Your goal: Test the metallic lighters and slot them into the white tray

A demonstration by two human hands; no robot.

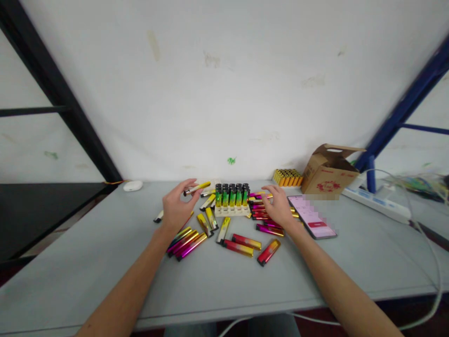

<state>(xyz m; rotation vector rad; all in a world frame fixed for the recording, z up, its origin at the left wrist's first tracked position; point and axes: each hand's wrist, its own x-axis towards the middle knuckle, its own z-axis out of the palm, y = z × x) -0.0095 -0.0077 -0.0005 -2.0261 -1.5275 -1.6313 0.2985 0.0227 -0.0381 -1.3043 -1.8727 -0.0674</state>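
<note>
My left hand pinches a yellow lighter with a dark metal top between thumb and fingers, raised over the table. To its right a white rack holds several green-and-yellow lighters upright, black ends up. My right hand hovers low over a cluster of red and purple lighters, thumb and fingers apart; a purple-and-yellow lighter lies by its fingertips. Yellow-and-white lighters and red-and-yellow lighters are scattered in front of the rack. Purple-and-gold lighters lie below my left hand.
At the back right stand a block of orange lighters and an open cardboard box. A phone lies right of my right hand. Beyond are a white power strip and cables. A white earphone case sits at the back left.
</note>
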